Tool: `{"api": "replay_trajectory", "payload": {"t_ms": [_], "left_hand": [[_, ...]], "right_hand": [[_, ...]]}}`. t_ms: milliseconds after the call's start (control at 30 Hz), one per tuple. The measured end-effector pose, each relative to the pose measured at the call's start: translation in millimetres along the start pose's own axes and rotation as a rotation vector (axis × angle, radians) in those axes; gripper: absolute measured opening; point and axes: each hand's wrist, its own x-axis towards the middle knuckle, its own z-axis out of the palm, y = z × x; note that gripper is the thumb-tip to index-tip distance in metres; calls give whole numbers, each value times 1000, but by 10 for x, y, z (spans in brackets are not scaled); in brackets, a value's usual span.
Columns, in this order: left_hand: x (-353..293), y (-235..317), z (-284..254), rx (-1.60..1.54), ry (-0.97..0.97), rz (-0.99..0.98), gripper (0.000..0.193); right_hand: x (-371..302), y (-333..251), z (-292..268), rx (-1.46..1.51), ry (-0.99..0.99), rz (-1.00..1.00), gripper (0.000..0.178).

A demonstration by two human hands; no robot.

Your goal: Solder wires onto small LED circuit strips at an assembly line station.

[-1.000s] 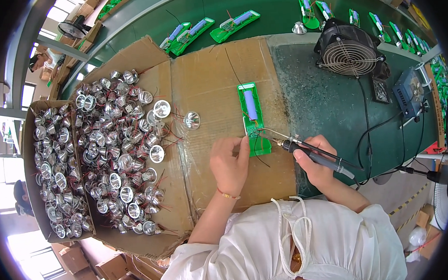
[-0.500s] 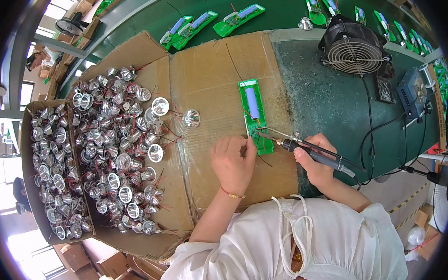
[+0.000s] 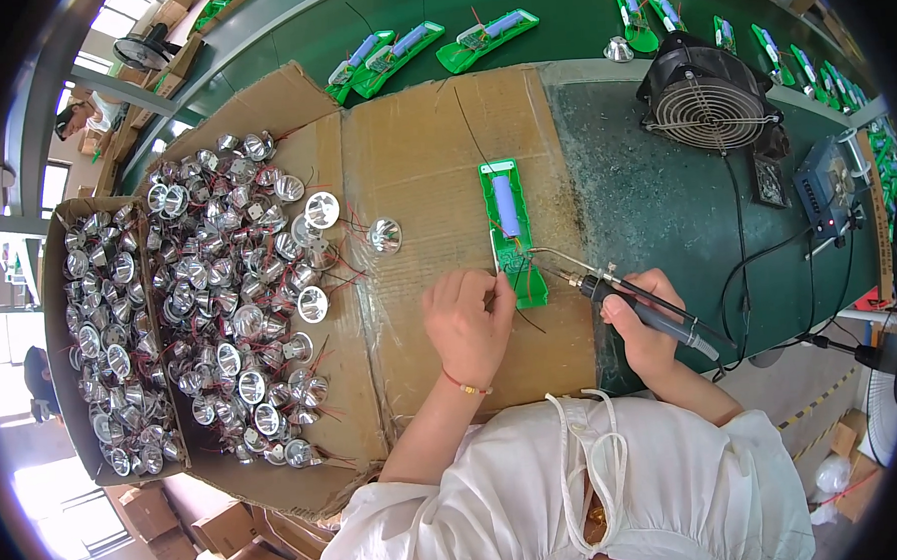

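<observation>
A green plastic casing (image 3: 538,294) lies lengthwise on the cardboard, with a blue-violet cylindrical battery (image 3: 506,205) in its upper half and a small green circuit board (image 3: 514,261) below. My left hand (image 3: 467,314) is closed in a pinch at the casing's lower left edge; what its fingertips hold is too small to make out. Thin dark wires stick out above and below the casing. My right hand (image 3: 648,321) grips a soldering iron (image 3: 638,310) with a thin metal tube fixed along it. The iron's tip points at the board, slightly right of it.
Many silver reflector cups (image 3: 247,322) with red wires fill a cardboard box (image 3: 298,494) at left; one loose reflector (image 3: 386,236) lies beside it. A black fan (image 3: 709,111) and a blue soldering station (image 3: 823,190) stand at right. More green casings (image 3: 488,41) rest on the green belt behind.
My right hand and the soldering iron have drawn back a little to the right and down from the board. The casings on the belt have shifted slightly right. My left hand stays put.
</observation>
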Motion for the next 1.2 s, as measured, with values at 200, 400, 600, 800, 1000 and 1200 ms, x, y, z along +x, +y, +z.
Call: {"api": "replay_trajectory", "payload": {"t_ms": [200,400,600,800,1000,1200], "left_hand": [[0,12,-21,4,-35,-34,14],[-30,25,-28,-212,75,-124,11],[-40,13,-42,-271,-66,-117,10],[-56,5,-16,-260,-71,-149,10],[-68,26,6,-264,-91,-205,11],[-59,22,1,-261,-115,-214,11]], "right_hand": [[-12,19,-22,-36,-16,1,16],[-19,17,-35,-14,-4,10,16],[-17,-3,-25,-50,-43,-33,17],[-12,-37,4,-54,-74,-34,18],[-42,4,-16,-52,-50,10,17],[-55,28,-64,-6,11,-6,16]]}}
